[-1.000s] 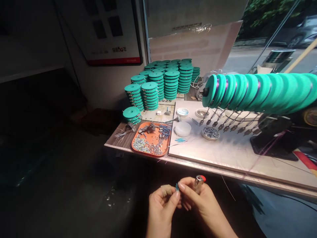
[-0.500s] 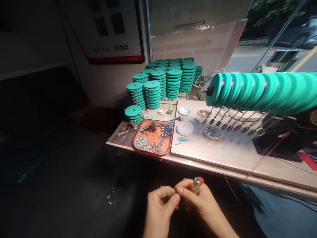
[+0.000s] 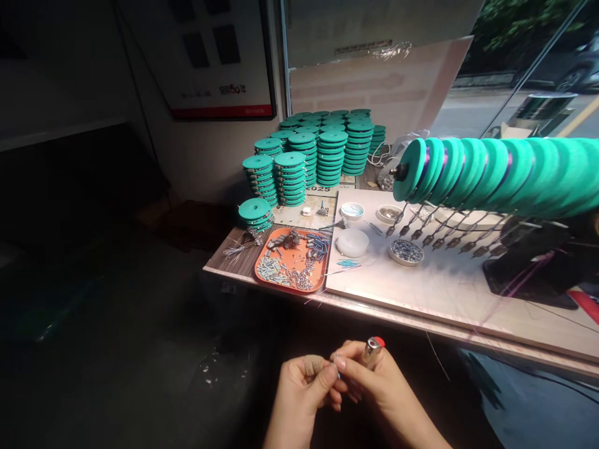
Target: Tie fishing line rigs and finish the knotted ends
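In front of the table edge, my left hand (image 3: 302,390) and my right hand (image 3: 381,380) meet at the fingertips. A tiny blue piece (image 3: 339,375) shows between them; its kind is too small to make out. My left thumb and index finger are pinched on it, and a tan wrap (image 3: 313,364) covers part of a left finger. My right thumb and index finger press together at the same spot. A lighter (image 3: 373,350) with a red button stands up out of my right hand, held by the other fingers. The inner sides of both hands are hidden.
An orange tray (image 3: 259,280) of small metal and tube parts lies on the table. Beside it are a white tub (image 3: 352,242) and a dish of grey beads (image 3: 406,252). Green spools (image 3: 289,161) stand stacked behind; a row of spools (image 3: 468,168) hangs on a rod at right.
A bit of blue now shows between my fingertips. The lower fingers of both hands have come more into view. The table scene has shifted slightly to the right.
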Available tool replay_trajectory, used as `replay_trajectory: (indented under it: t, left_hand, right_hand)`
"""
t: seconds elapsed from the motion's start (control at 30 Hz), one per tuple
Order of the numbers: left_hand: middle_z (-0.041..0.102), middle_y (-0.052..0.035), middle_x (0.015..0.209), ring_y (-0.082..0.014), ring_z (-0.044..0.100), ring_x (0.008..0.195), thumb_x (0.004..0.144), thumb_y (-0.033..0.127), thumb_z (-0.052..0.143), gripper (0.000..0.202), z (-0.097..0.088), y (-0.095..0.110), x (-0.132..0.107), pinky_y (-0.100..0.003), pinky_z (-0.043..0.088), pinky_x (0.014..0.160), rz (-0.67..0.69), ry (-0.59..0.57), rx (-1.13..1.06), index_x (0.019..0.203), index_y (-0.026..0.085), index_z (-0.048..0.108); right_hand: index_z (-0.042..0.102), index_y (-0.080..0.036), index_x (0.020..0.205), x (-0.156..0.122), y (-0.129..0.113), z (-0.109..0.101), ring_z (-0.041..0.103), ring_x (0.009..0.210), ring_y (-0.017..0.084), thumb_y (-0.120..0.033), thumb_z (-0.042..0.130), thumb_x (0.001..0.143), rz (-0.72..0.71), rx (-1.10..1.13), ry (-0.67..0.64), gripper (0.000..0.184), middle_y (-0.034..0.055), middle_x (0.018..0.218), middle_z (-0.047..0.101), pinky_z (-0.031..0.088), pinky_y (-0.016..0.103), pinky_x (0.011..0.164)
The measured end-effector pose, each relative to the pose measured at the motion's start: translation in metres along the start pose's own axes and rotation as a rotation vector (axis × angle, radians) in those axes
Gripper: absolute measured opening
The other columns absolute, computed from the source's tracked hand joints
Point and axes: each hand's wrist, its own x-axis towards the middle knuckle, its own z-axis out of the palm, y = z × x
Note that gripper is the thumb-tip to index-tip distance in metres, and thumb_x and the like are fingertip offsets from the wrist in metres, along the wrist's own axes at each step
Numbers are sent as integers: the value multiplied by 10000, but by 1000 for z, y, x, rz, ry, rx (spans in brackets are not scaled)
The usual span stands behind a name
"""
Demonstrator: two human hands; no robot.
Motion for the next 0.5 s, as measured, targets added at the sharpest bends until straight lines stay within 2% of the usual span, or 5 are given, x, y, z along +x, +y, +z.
replay_trajectory:
  t: [0.3,0.4,0.5]
  left_hand:
    - [586,-21,495,-59,479,433,621,315,732,272,2,11,-1,-165,380,434,-98,21,-26,527,96,601]
    - [596,-32,511,-69,504,458,650,324,708,268,4,11,-2,-167,385,457,-83,5,-44,545,92,622]
    - [621,-51,536,-87,533,513,673,348,680,276,6,10,-3,-168,394,494,-11,-30,-23,571,92,662]
  right_hand:
    - [567,-140,670,4,5,-3,462,406,84,-360,657,692,48,10,-63,239,-34,451,522,250,211,415]
    - [541,-150,675,4,6,-1,461,418,89,-371,652,695,64,54,-48,248,-51,451,487,282,218,434]
    - [532,-147,665,4,6,-1,404,404,72,-387,654,690,74,86,0,270,-58,446,462,274,216,431]
